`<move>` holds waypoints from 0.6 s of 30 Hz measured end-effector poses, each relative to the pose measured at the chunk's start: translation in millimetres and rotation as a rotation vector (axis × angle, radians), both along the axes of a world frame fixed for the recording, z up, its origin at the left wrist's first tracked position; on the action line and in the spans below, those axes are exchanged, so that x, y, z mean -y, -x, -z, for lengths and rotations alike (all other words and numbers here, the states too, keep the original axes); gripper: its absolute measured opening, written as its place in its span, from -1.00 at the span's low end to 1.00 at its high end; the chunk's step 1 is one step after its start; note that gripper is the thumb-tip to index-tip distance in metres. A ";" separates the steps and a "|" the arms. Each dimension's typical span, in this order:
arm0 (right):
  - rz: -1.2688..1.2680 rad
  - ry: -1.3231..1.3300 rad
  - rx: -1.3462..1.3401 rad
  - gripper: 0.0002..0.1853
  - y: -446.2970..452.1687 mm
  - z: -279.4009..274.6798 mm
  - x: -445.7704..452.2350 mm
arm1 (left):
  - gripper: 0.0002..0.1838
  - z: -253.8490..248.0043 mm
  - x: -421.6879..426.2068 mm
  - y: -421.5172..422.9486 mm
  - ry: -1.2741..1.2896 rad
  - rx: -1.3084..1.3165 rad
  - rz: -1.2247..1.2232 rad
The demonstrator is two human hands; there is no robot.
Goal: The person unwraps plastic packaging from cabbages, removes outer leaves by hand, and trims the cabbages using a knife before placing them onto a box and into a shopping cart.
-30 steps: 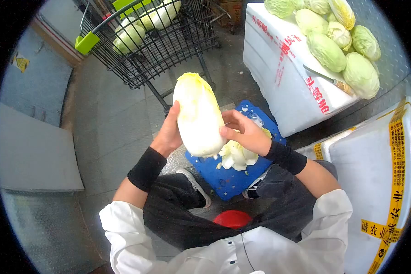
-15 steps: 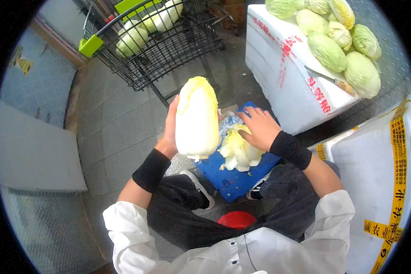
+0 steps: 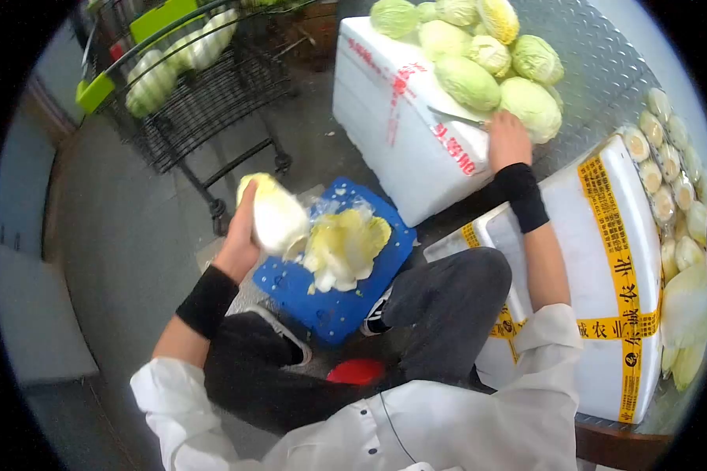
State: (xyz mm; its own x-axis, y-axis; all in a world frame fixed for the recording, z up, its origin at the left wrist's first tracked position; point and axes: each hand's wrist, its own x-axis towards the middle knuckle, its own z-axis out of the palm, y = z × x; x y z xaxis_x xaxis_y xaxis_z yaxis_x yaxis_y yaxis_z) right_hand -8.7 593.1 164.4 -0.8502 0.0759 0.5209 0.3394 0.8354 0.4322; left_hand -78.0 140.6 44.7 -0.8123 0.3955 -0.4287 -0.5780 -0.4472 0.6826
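In my left hand [image 3: 240,237] is a napa cabbage [image 3: 279,216] with a white base and yellowish top, held tilted with the fingers around its side. My right hand [image 3: 510,141] is at the edge of the white foam box [image 3: 377,149], its fingers closed on the handle of a knife [image 3: 457,118]. The knife's blade points left along the box top, and the hand hides the handle. Between my feet, loose cabbage leaves [image 3: 344,250] and some clear plastic lie on a blue plastic board [image 3: 318,314].
Several green cabbages [image 3: 467,82] are piled on the foam box. At the upper left stands a shopping cart [image 3: 204,98] with cabbages inside. To my right is a taped white box [image 3: 569,259], with wrapped vegetables [image 3: 668,157] beyond it. Something red [image 3: 356,371] shows below me.
My right hand has left the leaves and reached up right to the knife on the foam box. My left hand has lowered and tilted the napa cabbage. The view has turned right.
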 end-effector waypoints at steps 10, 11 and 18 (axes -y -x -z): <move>0.040 -0.032 0.102 -0.82 9.3 11.3 -35.8 | -0.50 9.1 -9.9 -13.3 -0.124 0.099 0.038; 0.026 -0.028 0.082 -0.82 9.0 11.7 -34.7 | -0.51 13.3 -9.9 -14.1 -0.077 0.095 0.043; -0.158 0.333 0.030 -0.75 -8.3 23.5 22.0 | -0.39 91.7 -28.0 -28.6 -0.133 0.160 -0.153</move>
State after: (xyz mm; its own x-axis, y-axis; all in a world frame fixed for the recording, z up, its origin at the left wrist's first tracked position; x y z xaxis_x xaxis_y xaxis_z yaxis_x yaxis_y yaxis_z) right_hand -0.3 571.0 140.9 -0.8797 0.1033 0.4642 0.1859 0.9731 0.1358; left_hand -49.5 168.6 -47.0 -0.7927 0.3351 -0.5093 -0.5931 -0.6174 0.5168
